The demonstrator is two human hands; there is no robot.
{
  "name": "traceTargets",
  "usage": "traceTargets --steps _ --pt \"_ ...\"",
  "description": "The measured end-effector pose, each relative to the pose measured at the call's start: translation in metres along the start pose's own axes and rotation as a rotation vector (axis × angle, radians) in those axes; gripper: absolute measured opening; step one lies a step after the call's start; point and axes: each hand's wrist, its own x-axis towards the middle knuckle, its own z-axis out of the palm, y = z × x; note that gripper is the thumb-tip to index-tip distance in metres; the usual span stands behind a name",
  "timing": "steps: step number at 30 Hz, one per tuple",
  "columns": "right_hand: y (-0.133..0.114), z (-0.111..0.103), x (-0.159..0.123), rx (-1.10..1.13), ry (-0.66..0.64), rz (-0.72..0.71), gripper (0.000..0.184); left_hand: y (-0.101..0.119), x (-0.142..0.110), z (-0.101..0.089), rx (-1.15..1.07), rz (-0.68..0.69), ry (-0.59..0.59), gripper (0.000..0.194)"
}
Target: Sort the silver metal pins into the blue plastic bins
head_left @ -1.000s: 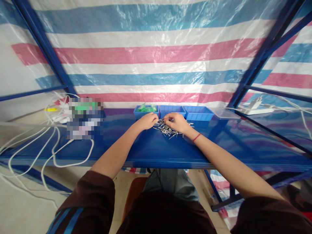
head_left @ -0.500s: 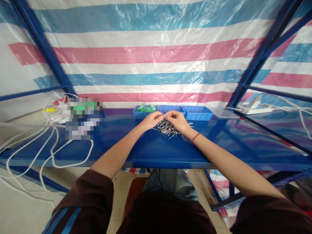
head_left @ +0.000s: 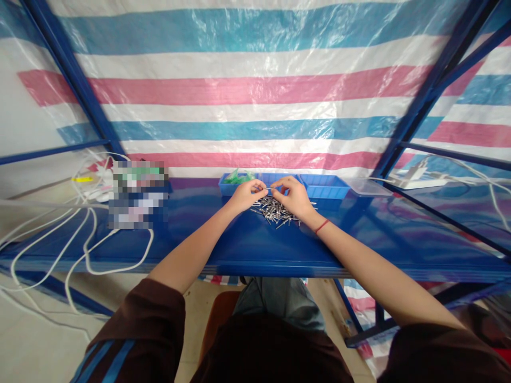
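Between my two hands a thin silvery blind rivet [head_left: 269,188] is held level above the bench. My left hand [head_left: 248,195] pinches its left end between thumb and fingers. At its other end, my right hand [head_left: 293,198] has thumb and forefinger closed on the thin pin. Just below both hands lies a loose pile of similar metal rivets [head_left: 275,211], partly covered by my right hand.
Behind the hands stand a blue bin with green plastic [head_left: 235,184], a partly hidden middle bin [head_left: 275,179] and a right blue bin [head_left: 325,186]. A clear lid [head_left: 369,186] lies beside them. White cables [head_left: 90,250] trail over the left of the blue bench [head_left: 255,250].
My hands have drawn slightly apart, so the thin rivet between the fingertips now shows. The pile and bins look the same.
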Motion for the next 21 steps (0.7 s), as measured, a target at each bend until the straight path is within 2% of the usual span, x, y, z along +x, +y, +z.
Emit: traceTargets --steps 4,6,9,11,17,21 --pt "0.005 0.001 0.0 -0.024 -0.043 0.011 0.017 -0.002 0.002 0.001 -0.002 0.04 0.028 0.022" --pt "0.009 0.002 0.001 -0.029 -0.063 0.022 0.021 -0.003 0.002 0.001 0.007 0.025 0.046 0.028" --pt "0.015 0.001 0.005 -0.094 -0.024 0.053 0.026 0.0 0.0 -0.001 0.104 -0.015 0.066 0.04" --pt "0.02 -0.001 0.01 -0.186 0.027 0.074 0.028 0.004 -0.001 -0.003 0.2 -0.007 0.044 0.038" --pt "0.035 -0.017 0.024 -0.554 0.087 0.197 0.032 0.005 -0.005 -0.012 0.423 0.083 -0.183 0.022" --pt "0.035 -0.027 0.015 -0.493 -0.012 0.119 0.028 0.01 -0.008 -0.017 0.464 0.09 -0.341 0.025"
